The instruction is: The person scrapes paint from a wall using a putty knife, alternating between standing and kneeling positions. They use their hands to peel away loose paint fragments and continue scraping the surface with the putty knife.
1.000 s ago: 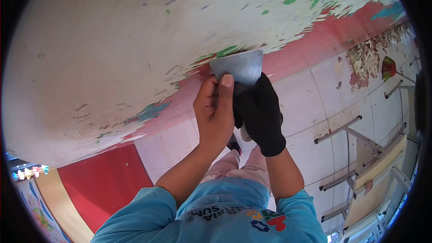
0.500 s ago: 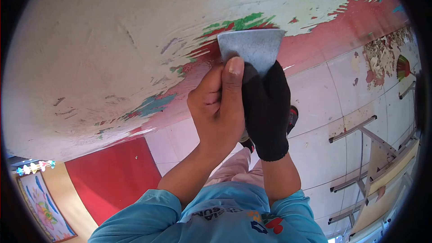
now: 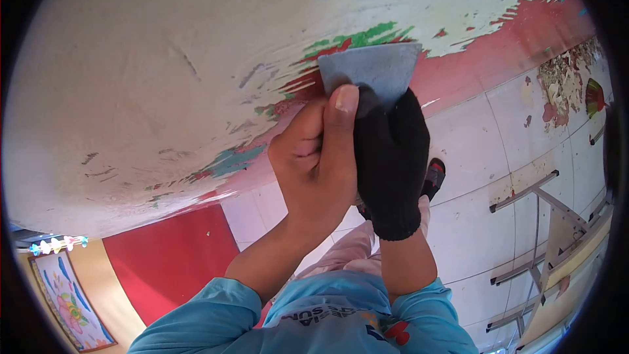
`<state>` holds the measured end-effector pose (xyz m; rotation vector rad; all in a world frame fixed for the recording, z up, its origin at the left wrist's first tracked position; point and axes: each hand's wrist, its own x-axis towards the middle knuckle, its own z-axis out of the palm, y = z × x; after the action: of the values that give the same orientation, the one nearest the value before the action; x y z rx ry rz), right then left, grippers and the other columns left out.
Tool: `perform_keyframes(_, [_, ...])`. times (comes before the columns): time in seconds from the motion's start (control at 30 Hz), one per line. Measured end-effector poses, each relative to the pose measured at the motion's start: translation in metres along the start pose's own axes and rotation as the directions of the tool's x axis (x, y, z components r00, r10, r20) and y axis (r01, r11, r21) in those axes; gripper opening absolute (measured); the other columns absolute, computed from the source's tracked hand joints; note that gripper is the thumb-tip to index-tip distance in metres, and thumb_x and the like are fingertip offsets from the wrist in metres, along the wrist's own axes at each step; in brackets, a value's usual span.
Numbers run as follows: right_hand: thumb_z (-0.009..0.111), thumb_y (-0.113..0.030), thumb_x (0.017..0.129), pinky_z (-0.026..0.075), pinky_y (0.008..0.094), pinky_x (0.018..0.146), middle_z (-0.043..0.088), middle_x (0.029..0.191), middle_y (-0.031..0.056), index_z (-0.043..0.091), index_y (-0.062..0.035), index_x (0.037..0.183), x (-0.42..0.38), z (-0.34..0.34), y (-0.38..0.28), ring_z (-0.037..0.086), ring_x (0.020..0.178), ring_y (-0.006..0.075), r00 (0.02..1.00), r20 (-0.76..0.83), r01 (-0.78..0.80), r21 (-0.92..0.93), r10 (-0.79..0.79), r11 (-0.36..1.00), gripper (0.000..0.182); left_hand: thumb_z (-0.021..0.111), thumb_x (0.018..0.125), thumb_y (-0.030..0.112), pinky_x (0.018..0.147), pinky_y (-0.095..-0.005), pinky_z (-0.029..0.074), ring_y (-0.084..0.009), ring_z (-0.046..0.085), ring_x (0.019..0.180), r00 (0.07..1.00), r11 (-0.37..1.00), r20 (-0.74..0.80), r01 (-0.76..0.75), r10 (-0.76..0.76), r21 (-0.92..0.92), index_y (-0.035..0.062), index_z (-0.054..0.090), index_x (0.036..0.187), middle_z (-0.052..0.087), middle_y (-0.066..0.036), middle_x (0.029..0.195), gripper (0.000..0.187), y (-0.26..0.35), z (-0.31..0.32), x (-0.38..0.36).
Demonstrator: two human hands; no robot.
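Both of my hands grip one paint scraper with a wide grey metal blade. My bare left hand is closed on its left side, the thumb pressed along the base of the blade. On the other side my right hand, in a black knitted glove, is wrapped round it; the handle is hidden by the hands. The blade's broad edge lies at the wall, beside a patch where the pale paint is stripped to green and red layers.
Below the pale paint runs a reddish band. Paint flakes lie on the white tiled floor, near a green and red broom head. Metal-legged furniture lies at the right. A red panel and a floral picture are at the left.
The scraper and both hands stay at nearly the same spot on the wall. The view has shifted slightly, and more of a leg and a shoe shows beside my right hand.
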<state>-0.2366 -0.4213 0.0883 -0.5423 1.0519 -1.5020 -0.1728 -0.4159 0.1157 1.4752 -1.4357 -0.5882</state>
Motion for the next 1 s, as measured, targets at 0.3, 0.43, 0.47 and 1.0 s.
perform_keyframes(0.3, [0.062,-0.02,0.08,0.045,0.0281,0.055,0.059,0.067,0.0069,0.054,0.0018,0.086,0.001,-0.001,0.002,0.056,0.06,0.0117,0.999,0.02,-0.025,-0.072,0.027,0.997,0.024,0.052,0.093,0.03,0.052,-0.0178,0.027,-0.0005,0.034,0.059,0.998,0.998,-0.022,0.063,-0.063,-0.022,0.0027,0.056,0.069,0.048,0.007,0.063,0.037,0.0,0.003,-0.004])
perform_keyframes(0.43, [0.06,-0.018,0.082,0.045,0.0272,0.054,0.058,0.066,0.0058,0.055,0.0019,0.087,0.0,-0.004,0.005,0.055,0.059,0.0104,0.991,0.04,-0.127,-0.042,0.128,0.991,0.021,0.052,0.093,0.029,0.051,-0.0182,0.026,-0.0005,0.034,0.058,0.997,0.996,-0.04,0.064,-0.066,-0.056,0.0023,0.056,0.069,0.048,0.007,0.061,0.036,-0.002,0.002,-0.006])
perform_keyframes(0.47, [0.06,-0.018,0.082,0.045,0.0272,0.054,0.058,0.066,0.0058,0.055,0.0019,0.087,0.003,-0.005,0.0,0.055,0.059,0.0104,0.993,0.044,-0.111,-0.036,0.112,0.993,0.021,0.052,0.094,0.028,0.052,-0.0182,0.027,-0.0005,0.035,0.058,0.999,0.999,-0.011,0.046,-0.047,-0.014,0.0019,0.057,0.069,0.048,0.007,0.061,0.036,-0.003,0.001,-0.004])
perform_keyframes(1.0, [0.061,-0.013,0.079,0.046,0.0257,0.052,0.058,0.066,0.0069,0.054,0.0006,0.086,-0.004,0.003,-0.01,0.057,0.058,0.0108,0.994,0.039,-0.102,0.024,0.101,0.994,0.017,0.05,0.094,0.025,0.05,-0.0197,0.02,-0.0003,0.028,0.057,1.0,1.0,-0.013,0.008,-0.008,-0.017,0.0044,0.047,0.064,0.039,0.009,0.058,0.037,0.005,-0.004,0.0])
